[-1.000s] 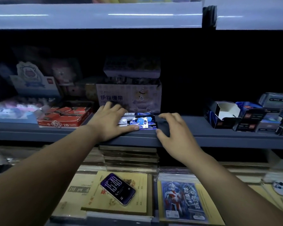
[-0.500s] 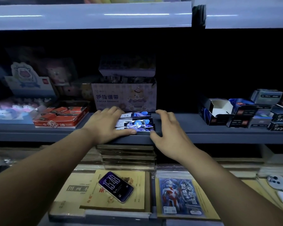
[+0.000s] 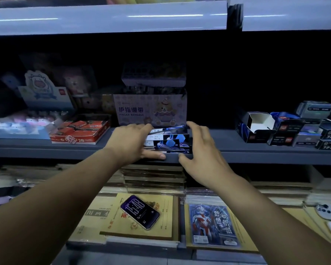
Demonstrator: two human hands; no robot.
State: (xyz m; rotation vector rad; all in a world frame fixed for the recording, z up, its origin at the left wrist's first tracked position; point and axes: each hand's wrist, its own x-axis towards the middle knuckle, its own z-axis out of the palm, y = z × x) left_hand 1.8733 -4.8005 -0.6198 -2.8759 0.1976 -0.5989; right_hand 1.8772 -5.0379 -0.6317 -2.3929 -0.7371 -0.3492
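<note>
Change: over the last second both hands have drawn in closer on the card packs, and the right fingers, which stood a little off the right edge, now touch it. The packs show as three stepped layers where fewer showed before.
Left hand: left hand (image 3: 128, 142) lies flat over the left part of the card packs (image 3: 170, 140), with its fingers fairly straight on top. Its thumb is stretched along the front lip of the shelf (image 3: 256, 150), just before the stack. It presses rather than grips.
Right hand: right hand (image 3: 203, 150) curves round the right end of the stack. The forefinger is at the back corner and the thumb at the front corner, so the packs sit between them.
Card packs: dark blue glossy packs piled at the front edge of the middle shelf, slightly fanned towards the back. They lie directly before the finger bandage box (image 3: 151, 109). How many there are is hard to say in this dim light, perhaps three.
Left of them: red 2B pencil box (image 3: 80, 131) lies near on the same shelf.
Right of them: open dark boxes (image 3: 260, 123) stand well apart on that shelf.
Below: phone (image 3: 139, 211) lies screen up and aslant on a yellow notebook (image 3: 161, 222). A red-and-silver hero pack (image 3: 212, 224) lies just beside it.
</note>
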